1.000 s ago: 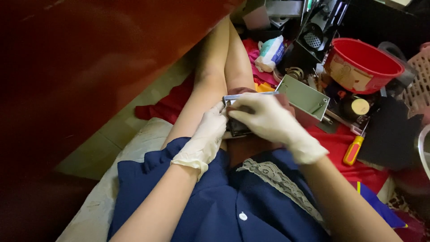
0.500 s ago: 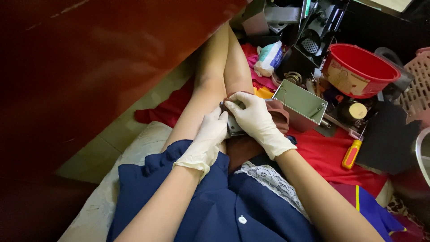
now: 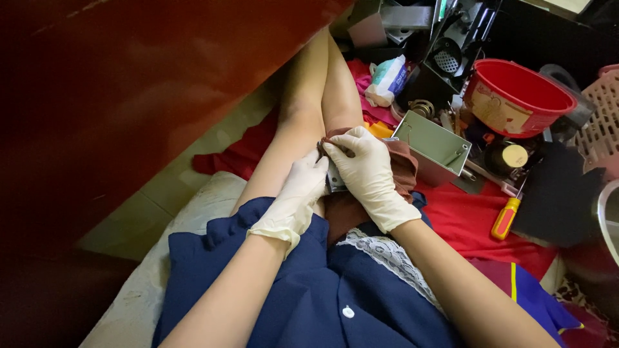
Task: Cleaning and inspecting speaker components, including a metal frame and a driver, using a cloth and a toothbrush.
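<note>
While sitting on the floor, the person's gloved left hand (image 3: 298,193) grips a small metal part (image 3: 334,178) over their lap. Right hand (image 3: 369,174) is closed around a brown rag (image 3: 403,169), pressing it onto that part. Orange screwdriver (image 3: 505,218) lies on the red cloth (image 3: 461,219) nearby.

There is a single view, from a camera worn on the person's head, and it looks steeply down along the person's own body toward the lap and outstretched legs. It sits close: the forearms enter from the bottom edge and the gloved left hand (image 3: 298,193) and right hand (image 3: 367,174) meet near the middle of the frame. Taking the red tub (image 3: 516,96) as landmark, the hands lie left of and below it, the dark red panel (image 3: 129,96) fills the far upper left well apart from it, and the orange-handled screwdriver (image 3: 505,218) lies just below it. No second view shares this scene.
</note>
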